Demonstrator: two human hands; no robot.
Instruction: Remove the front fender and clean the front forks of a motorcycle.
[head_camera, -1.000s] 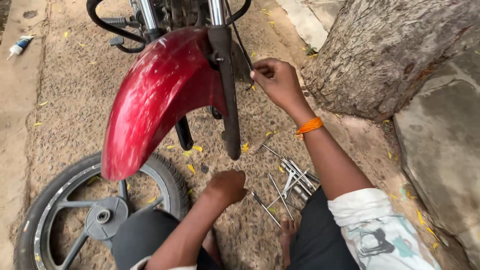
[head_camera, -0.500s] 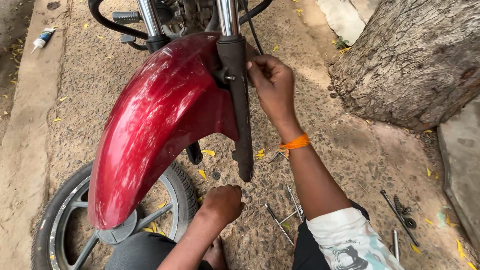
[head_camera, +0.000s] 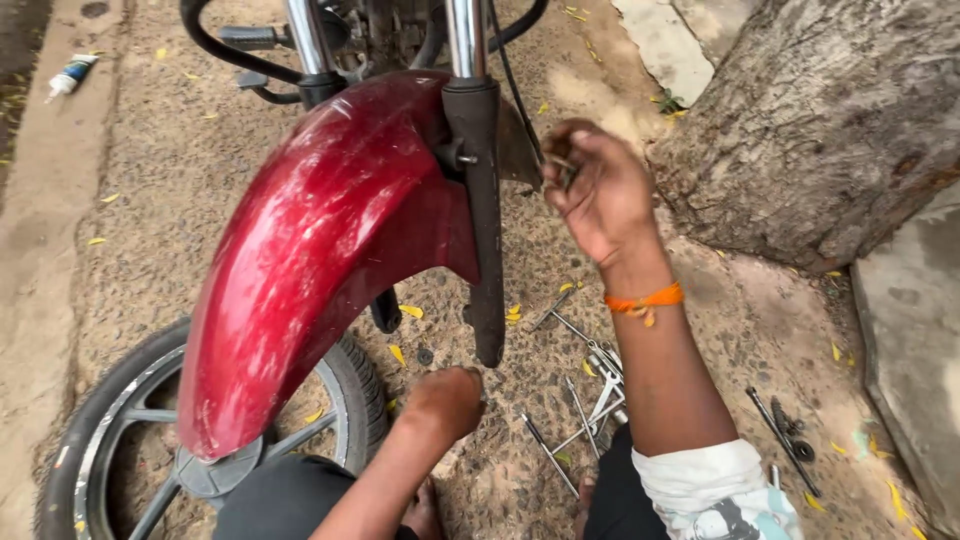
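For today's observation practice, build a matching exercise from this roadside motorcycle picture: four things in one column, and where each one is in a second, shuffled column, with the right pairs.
Things:
1. red mudguard
2. wheel
3. loose tools
4. right hand

Places:
A. lying flat on the ground, lower left
B. raised beside the black fork leg, by the tree trunk
C. scattered on the ground beside the right forearm
D. mounted between the two fork legs, above the wheel

Pairs: 1-D, 2-A, 3-C, 4-B
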